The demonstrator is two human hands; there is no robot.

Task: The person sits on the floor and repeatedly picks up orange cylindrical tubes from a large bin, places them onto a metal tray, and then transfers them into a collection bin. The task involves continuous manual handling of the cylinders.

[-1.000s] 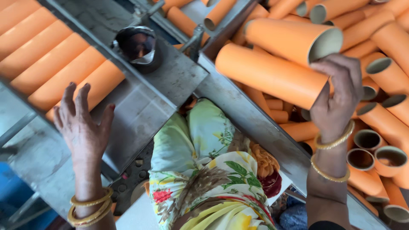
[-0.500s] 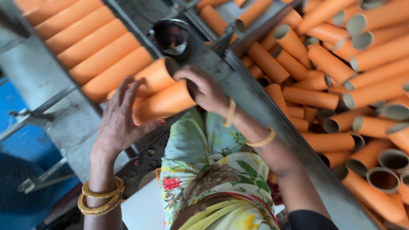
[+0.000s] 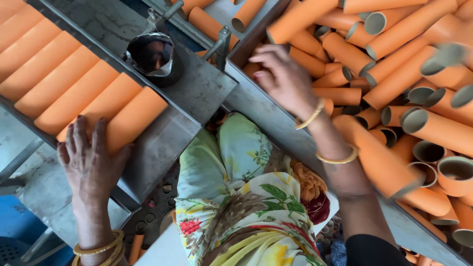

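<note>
Presently I note the left hand (image 3: 91, 162) lying flat, fingers spread, its grip apart, pressing the end of the nearest orange cardboard tube (image 3: 129, 120) in the row lined up on the grey metal tray (image 3: 162, 148). Right hand (image 3: 283, 81) hangs over the bin of loose orange tubes (image 3: 394, 74), fingers curled loosely, clamped on nothing. A dark round cup (image 3: 152, 54) stands on the tray.

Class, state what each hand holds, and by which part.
Neither grips anything: left hand lies flat on the nearest orange tube; right hand reaches, empty, over the tube pile.
</note>
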